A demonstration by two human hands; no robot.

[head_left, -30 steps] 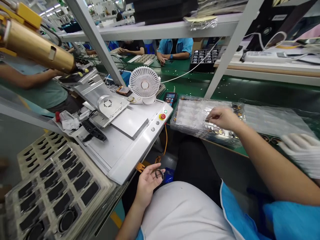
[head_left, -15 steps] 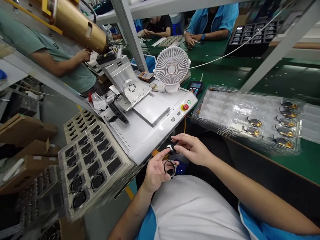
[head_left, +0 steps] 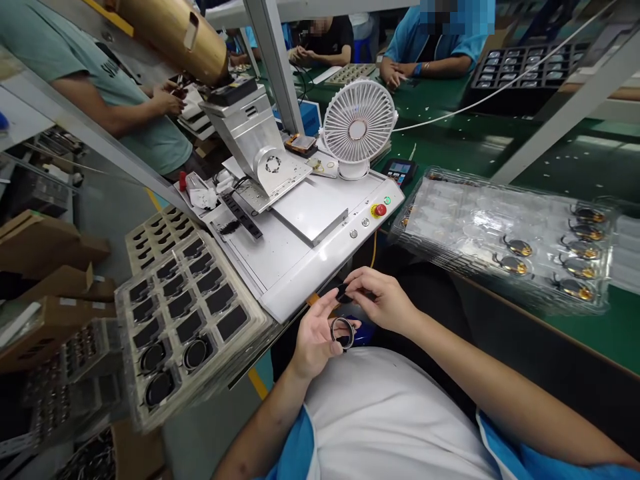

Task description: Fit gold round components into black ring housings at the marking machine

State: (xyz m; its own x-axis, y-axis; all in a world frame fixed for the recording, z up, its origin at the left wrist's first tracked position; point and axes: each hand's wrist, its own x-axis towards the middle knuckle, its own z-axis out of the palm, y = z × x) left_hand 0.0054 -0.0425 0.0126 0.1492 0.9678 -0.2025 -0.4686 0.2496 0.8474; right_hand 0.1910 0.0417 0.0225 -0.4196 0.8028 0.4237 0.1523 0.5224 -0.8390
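My left hand point(head_left: 313, 340) holds a thin ring-shaped metal case point(head_left: 342, 319) between thumb and fingers, its opening facing up toward me. Between the thumb and fingers of my right hand point(head_left: 385, 301) is a small dark disc point(head_left: 343, 293), its exact kind hard to make out. The left fingertips reach up to the disc's edge and seem to touch it. Both hands are over my lap, just in front of the white machine's edge point(head_left: 300, 293).
To the left, a stacked tray point(head_left: 213, 357) carries black square and round parts. A clear plastic tray point(head_left: 450, 207) at right holds several discs with gold-coloured flex. The machine bears a white fan point(head_left: 357, 130) and a red stop button point(head_left: 381, 209). Co-workers sit and stand beyond.
The small disc has turned from showing a bright white patch to looking dark all over. My right fingers have closed in around it; the ring stays in my left hand.
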